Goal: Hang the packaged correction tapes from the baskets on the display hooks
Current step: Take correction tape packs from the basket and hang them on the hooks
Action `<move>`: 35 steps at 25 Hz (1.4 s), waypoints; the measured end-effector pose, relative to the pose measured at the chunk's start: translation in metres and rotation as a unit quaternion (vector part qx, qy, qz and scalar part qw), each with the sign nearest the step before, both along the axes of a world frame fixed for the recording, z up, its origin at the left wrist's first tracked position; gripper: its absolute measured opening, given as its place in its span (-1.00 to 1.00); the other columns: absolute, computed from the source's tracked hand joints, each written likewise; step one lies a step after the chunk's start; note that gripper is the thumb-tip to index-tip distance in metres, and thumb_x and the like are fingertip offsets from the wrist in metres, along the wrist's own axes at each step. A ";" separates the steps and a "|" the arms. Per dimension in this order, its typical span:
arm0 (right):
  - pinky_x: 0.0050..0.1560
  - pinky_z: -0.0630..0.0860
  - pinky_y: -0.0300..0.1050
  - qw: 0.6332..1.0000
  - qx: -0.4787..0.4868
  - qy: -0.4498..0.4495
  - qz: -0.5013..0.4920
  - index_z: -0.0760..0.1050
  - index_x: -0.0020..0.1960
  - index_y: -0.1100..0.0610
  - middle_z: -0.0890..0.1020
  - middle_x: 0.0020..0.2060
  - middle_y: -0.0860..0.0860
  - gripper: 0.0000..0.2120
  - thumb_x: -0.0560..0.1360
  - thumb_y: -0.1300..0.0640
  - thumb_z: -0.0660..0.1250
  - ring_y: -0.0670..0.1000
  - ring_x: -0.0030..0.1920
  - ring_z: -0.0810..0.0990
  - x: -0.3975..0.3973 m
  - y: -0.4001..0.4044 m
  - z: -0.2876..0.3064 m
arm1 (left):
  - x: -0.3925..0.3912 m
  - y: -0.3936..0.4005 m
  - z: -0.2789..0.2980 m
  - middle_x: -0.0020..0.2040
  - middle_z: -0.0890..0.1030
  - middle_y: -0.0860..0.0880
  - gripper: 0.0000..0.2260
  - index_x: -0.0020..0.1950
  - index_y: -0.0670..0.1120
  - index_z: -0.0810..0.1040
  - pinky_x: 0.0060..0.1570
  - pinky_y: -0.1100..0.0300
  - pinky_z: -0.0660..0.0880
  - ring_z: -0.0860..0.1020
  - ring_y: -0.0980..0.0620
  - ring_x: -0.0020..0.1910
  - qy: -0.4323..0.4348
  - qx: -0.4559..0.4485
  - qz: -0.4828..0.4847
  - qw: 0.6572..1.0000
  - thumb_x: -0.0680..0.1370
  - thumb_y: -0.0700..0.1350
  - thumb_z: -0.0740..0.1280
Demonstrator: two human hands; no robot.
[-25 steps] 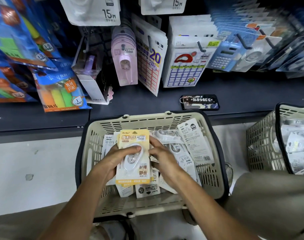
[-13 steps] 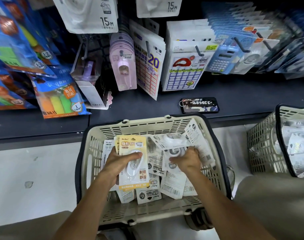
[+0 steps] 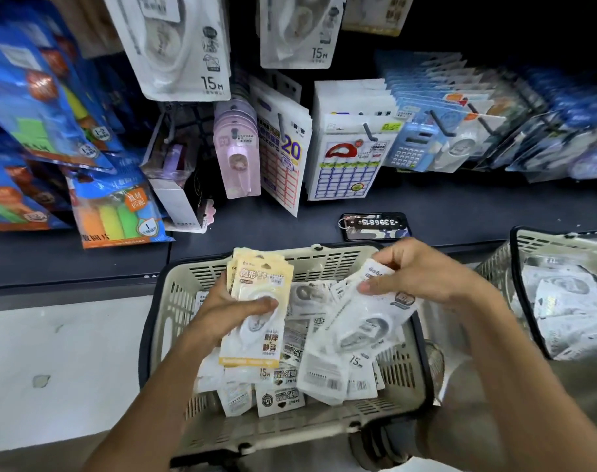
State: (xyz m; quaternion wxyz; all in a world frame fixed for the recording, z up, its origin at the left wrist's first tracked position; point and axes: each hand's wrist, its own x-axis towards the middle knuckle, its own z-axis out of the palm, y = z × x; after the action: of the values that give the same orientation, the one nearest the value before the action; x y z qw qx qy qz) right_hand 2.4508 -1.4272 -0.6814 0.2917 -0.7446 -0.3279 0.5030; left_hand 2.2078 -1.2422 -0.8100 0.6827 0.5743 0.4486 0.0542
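Observation:
A beige basket point(image 3: 324, 262) below me is full of packaged correction tapes point(image 3: 319, 371). My left hand point(image 3: 229, 310) grips a small stack of yellow-carded tape packs point(image 3: 259, 287) above the basket's left half, thumb across the front pack. My right hand point(image 3: 416, 272) pinches the top of a white tape pack point(image 3: 365, 323), lifted and tilted over the basket's right half. Display hooks point(image 3: 368, 131) on the wall behind carry hanging goods; white 15 m tape packs point(image 3: 184, 46) hang at the top.
A second basket point(image 3: 528, 240) with white packs stands at the right edge. A phone with a key tag point(image 3: 375, 226) lies on the dark shelf ledge behind the basket. Highlighter packs point(image 3: 116, 212), pink tape packs point(image 3: 237, 155) and label sheets point(image 3: 348, 165) hang close above.
My right hand has lifted a white pack out of the heap and raised it to the right. My left hand has lifted the yellow stack a little higher.

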 end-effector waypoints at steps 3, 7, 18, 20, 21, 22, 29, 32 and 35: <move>-0.28 0.64 -0.14 0.998 0.032 0.043 0.037 0.73 -0.10 0.08 0.76 -0.17 0.12 -0.84 0.35 0.08 0.59 0.06 -0.23 0.74 -0.002 0.031 0.033 | 0.019 -0.003 0.047 0.07 0.76 0.02 -0.33 0.26 -0.03 0.55 -0.05 0.26 0.60 0.73 0.07 0.02 -0.074 -0.028 -0.069 0.995 0.20 -0.14 0.70; -0.18 0.66 -0.07 0.989 0.023 -0.123 0.076 0.69 -0.21 0.03 0.75 -0.26 -0.04 -0.88 0.35 0.06 0.62 -0.07 -0.28 0.71 -0.006 0.067 0.063 | 0.027 -0.011 0.087 0.14 0.74 -0.03 -0.36 0.21 0.01 0.65 0.21 0.01 0.55 0.71 -0.03 0.13 -0.104 -0.091 -0.089 0.986 0.14 0.03 0.66; 0.13 0.61 0.14 0.950 0.214 0.044 -0.223 0.67 -0.01 0.00 0.75 -0.07 0.02 -0.68 0.35 -0.16 0.52 0.04 -0.04 0.72 -0.050 0.036 0.086 | 0.034 -0.001 0.141 0.08 0.76 -0.09 -0.26 0.26 -0.06 0.61 -0.18 0.16 0.66 0.74 -0.07 0.01 -0.208 -0.059 0.039 0.976 0.12 -0.06 0.74; -0.02 0.63 -0.04 0.950 0.239 0.085 -0.181 0.69 -0.03 0.01 0.76 -0.09 0.06 -0.77 0.37 -0.07 0.47 0.04 -0.07 0.73 -0.067 0.033 0.086 | 0.033 0.008 0.161 0.08 0.75 -0.13 -0.33 0.27 -0.09 0.61 -0.18 0.12 0.66 0.74 -0.12 0.01 -0.226 -0.041 0.038 0.972 0.19 -0.11 0.71; -0.16 0.62 -0.14 0.937 0.276 0.082 -0.199 0.69 -0.06 0.02 0.76 -0.12 0.09 -0.82 0.42 -0.03 0.44 0.03 -0.14 0.73 -0.072 0.037 0.090 | 0.032 0.012 0.173 0.07 0.75 -0.14 -0.36 0.25 -0.09 0.61 -0.20 0.13 0.66 0.74 -0.13 -0.01 -0.232 -0.034 0.032 0.972 0.22 -0.13 0.71; -0.27 0.58 -0.20 0.920 0.313 0.070 -0.225 0.67 -0.07 0.04 0.75 -0.16 0.11 -0.85 0.47 -0.02 0.41 0.04 -0.21 0.71 -0.073 0.043 0.096 | 0.029 0.017 0.186 0.06 0.75 -0.15 -0.38 0.22 -0.09 0.63 -0.22 0.13 0.66 0.75 -0.13 -0.04 -0.238 -0.026 0.020 0.971 0.21 -0.13 0.73; -0.49 0.34 -0.32 0.868 0.394 -0.065 -0.294 0.58 -0.07 -0.06 0.66 -0.30 0.04 -0.82 0.64 -0.07 0.27 -0.15 -0.47 0.46 -0.042 0.080 0.142 | 0.001 0.060 0.261 0.00 0.74 -0.26 -0.28 0.18 -0.17 0.63 -0.34 0.03 0.66 0.74 -0.21 -0.20 -0.282 0.044 0.031 0.958 0.03 -0.08 0.67; -0.50 0.32 -0.35 0.857 0.373 -0.144 -0.324 0.56 -0.14 -0.09 0.64 -0.38 -0.06 -0.81 0.62 -0.08 0.28 -0.16 -0.49 0.44 -0.038 0.094 0.143 | 0.002 0.062 0.263 0.02 0.74 -0.24 -0.31 0.19 -0.14 0.64 -0.32 0.02 0.67 0.74 -0.23 -0.17 -0.302 0.049 0.061 0.950 0.09 -0.07 0.68; -0.52 0.28 -0.31 0.847 0.352 -0.190 -0.350 0.50 -0.11 -0.15 0.57 -0.48 -0.15 -0.88 0.56 -0.16 0.32 -0.16 -0.56 0.39 -0.037 0.100 0.140 | 0.014 0.057 0.266 0.07 0.74 -0.19 -0.11 0.24 -0.10 0.62 -0.25 0.01 0.68 0.74 -0.24 -0.06 -0.315 0.075 0.070 0.943 -0.05 0.08 0.75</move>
State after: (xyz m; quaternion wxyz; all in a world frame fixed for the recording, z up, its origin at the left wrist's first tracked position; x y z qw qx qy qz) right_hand 2.4134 -1.3273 -0.5414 0.6226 -0.7387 -0.2494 0.0670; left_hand 2.2223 -1.1857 -0.5437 0.7387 0.5444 0.2442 0.3136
